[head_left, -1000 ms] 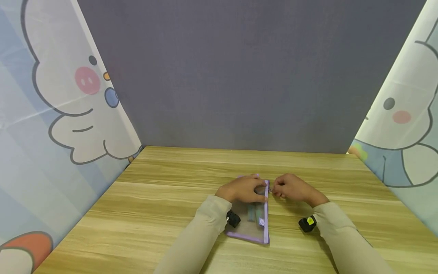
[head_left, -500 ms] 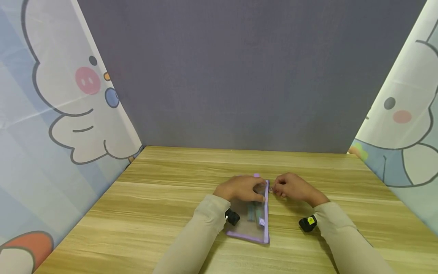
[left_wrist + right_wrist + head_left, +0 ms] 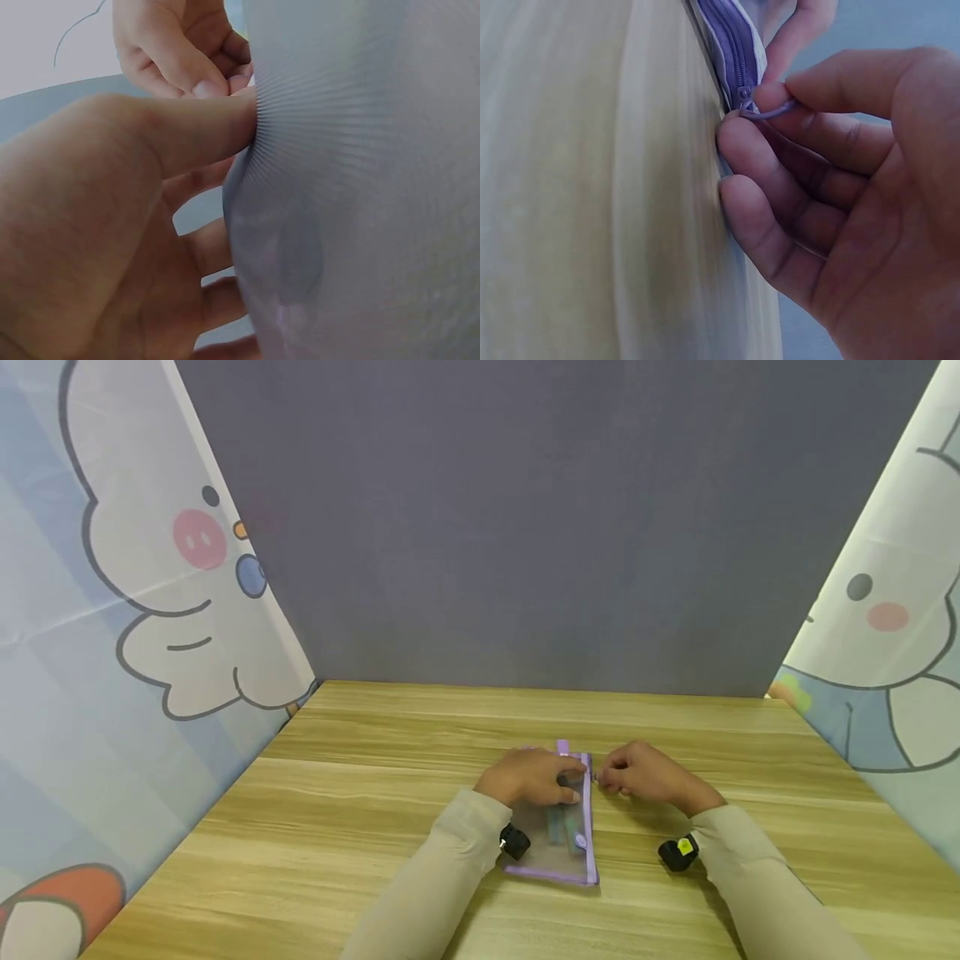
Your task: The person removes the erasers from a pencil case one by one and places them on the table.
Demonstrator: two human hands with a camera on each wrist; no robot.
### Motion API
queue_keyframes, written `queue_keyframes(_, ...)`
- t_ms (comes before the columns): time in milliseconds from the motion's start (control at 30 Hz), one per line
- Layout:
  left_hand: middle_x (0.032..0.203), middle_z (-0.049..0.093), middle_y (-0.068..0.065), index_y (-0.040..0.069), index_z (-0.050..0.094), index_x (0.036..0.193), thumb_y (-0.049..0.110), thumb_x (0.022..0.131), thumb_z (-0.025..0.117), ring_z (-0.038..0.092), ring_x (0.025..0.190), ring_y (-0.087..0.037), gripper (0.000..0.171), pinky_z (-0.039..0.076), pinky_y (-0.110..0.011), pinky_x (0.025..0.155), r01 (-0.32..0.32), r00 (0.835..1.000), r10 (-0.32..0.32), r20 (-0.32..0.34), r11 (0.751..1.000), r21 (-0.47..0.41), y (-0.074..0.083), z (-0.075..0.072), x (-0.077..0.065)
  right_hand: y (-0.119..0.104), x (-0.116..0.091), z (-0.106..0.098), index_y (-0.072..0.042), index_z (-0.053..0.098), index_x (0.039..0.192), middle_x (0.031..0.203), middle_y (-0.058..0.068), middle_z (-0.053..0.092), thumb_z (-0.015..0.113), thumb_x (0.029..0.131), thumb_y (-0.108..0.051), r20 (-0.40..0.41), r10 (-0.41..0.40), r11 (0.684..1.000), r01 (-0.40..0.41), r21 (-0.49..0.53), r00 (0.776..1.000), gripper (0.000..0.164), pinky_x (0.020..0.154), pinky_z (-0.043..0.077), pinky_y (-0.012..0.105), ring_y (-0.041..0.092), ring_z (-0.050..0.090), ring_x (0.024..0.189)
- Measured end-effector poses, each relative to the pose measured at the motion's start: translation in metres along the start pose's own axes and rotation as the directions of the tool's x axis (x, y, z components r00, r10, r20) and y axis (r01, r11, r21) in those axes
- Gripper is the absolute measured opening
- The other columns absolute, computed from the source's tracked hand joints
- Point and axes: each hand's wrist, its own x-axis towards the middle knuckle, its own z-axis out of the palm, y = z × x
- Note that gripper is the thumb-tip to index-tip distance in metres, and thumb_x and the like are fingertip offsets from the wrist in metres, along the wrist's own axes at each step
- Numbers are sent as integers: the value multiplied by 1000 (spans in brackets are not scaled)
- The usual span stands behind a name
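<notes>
A see-through mesh zipper pouch (image 3: 536, 847) with purple trim lies on the table, its zipper side toward the right. My left hand (image 3: 528, 777) is over its upper part and grips it; the left wrist view shows the thumb digging into the mesh, which gathers in fine pleats. At the far end of the purple zipper (image 3: 739, 52), my right hand (image 3: 641, 772) pinches the loop-shaped zipper pull (image 3: 772, 112) between thumb and index finger. The remaining right fingers curl close to the tabletop. Bluish-green items (image 3: 557, 827) show faintly inside the pouch.
The wood-grain table (image 3: 360, 827) extends around the pouch. A dark grey panel (image 3: 480, 527) stands at the back, and cartoon-printed cloths (image 3: 150, 652) hang at both sides. A small purple tab (image 3: 562, 746) sticks out at the pouch's far edge.
The left thumb has drawn slightly back from the zipper strip. The pouch's near end has shifted a little to the right and away. The right hand stays at the zipper pull.
</notes>
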Motion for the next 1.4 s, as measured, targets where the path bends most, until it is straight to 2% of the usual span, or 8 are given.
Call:
queue_keyframes(167, 142, 53, 20, 46, 52, 144, 49, 97, 62, 49, 132, -15, 48, 41, -41, 105, 18, 1000, -18, -8, 998, -54, -2, 4, 0, -3, -2, 0, -6, 74, 87, 76, 3, 65, 61, 98, -10, 29, -5, 1000, 5, -6, 1000, 17, 56, 48, 27, 12, 54, 63)
queue_keyframes(433, 145, 49, 21, 45, 50, 146, 46, 100, 58, 44, 137, -15, 46, 35, -41, 111, 12, 1000, -12, -10, 998, -67, -3, 4, 0, -8, -4, -2, -5, 74, 90, 85, 6, 67, 61, 97, -9, 93, -24, 998, 19, 54, 995, 16, 59, 48, 27, 15, 56, 70)
queue_keyframes(600, 144, 52, 19, 43, 52, 146, 41, 101, 59, 45, 136, -15, 46, 34, -42, 112, -34, 999, 31, -38, 996, -87, -5, 5, 1, -6, -3, -2, -3, 73, 92, 84, 7, 66, 58, 100, -10, 68, 6, 998, -10, 54, 998, 18, 60, 49, 28, 17, 57, 71)
queue_keyframes(800, 121, 66, 17, 40, 60, 137, 40, 96, 68, 60, 110, -5, 42, 48, -35, 92, -101, 989, 97, -116, 994, -34, -6, 4, 3, -3, 1, 1, 0, 68, 94, 82, 9, 65, 54, 104, -13, -16, 80, 995, -79, 63, 997, 22, 58, 50, 31, 18, 57, 68)
queue_keyframes(867, 121, 65, 17, 41, 61, 136, 42, 95, 68, 60, 109, -5, 41, 49, -35, 88, -93, 988, 92, -124, 996, -1, -4, 3, 3, -2, 2, 2, 0, 67, 93, 81, 9, 64, 54, 105, -14, -29, 85, 995, -83, 59, 996, 23, 57, 49, 30, 18, 56, 67)
queue_keyframes(1033, 134, 60, 18, 46, 59, 138, 47, 96, 65, 58, 117, -8, 42, 49, -36, 87, -35, 994, 39, -102, 999, 33, -2, 1, 0, -2, 2, 3, -3, 68, 90, 79, 7, 64, 56, 104, -16, -27, 66, 998, -65, 23, 997, 23, 55, 47, 28, 15, 53, 64)
queue_keyframes(1267, 143, 54, 14, 54, 54, 138, 50, 97, 61, 53, 127, -13, 42, 46, -40, 91, 36, 996, -38, -75, 999, -30, -3, -1, -2, -5, 1, 2, -6, 69, 85, 75, 4, 62, 57, 103, -15, 16, 8, 1000, -8, -27, 1000, 23, 54, 44, 26, 12, 51, 61)
queue_keyframes(1400, 146, 51, 14, 57, 50, 139, 51, 99, 57, 50, 131, -16, 42, 44, -42, 95, 67, 996, -69, -50, 997, -36, -4, 1, -3, -5, 1, 4, -5, 70, 85, 77, 4, 63, 58, 103, -13, 48, -3, 1000, 3, 6, 999, 23, 55, 45, 26, 13, 52, 63)
